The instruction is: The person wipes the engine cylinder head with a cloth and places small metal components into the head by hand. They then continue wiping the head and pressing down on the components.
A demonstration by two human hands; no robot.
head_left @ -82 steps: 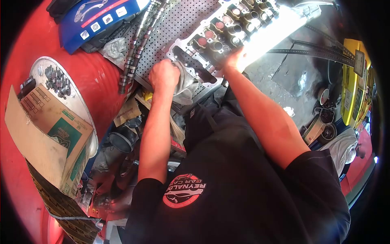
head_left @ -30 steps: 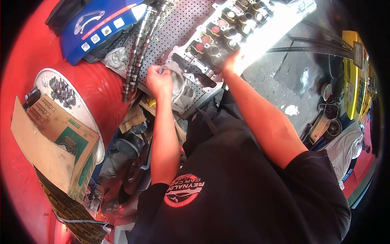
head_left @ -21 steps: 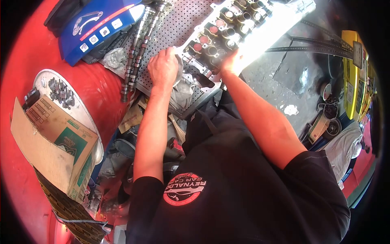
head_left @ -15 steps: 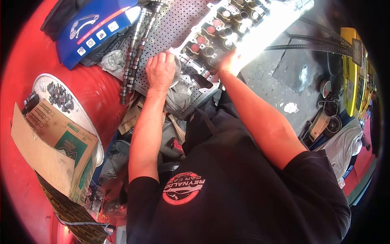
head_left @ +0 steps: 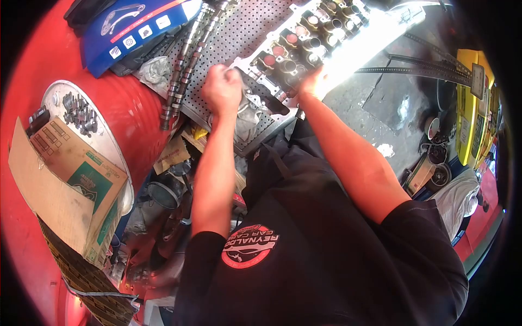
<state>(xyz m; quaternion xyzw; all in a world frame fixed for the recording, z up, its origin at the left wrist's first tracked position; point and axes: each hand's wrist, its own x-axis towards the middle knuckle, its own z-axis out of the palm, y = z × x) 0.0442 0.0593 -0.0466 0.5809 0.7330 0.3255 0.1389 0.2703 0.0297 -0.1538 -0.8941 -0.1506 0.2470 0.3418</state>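
A metal cylinder head with rows of round bores lies tilted across the perforated metal table; bright glare covers its right side. My right hand grips its near right edge, with the fingertips partly lost in the glare. At its near left corner is my left hand, closed and slightly blurred by motion. A grey rag bunches beside and below that hand, and part of it seems to be in the fingers. Two camshafts lie side by side left of my left hand.
The perforated table holds a blue timing chain kit box and a crumpled cloth. On the left, a red drum carries small dark metal parts and an open cardboard box. Yellow equipment stands at right.
My left hand has moved slightly right and turned, still at the head's near left corner. My right hand keeps its hold. The whole view has shifted a little.
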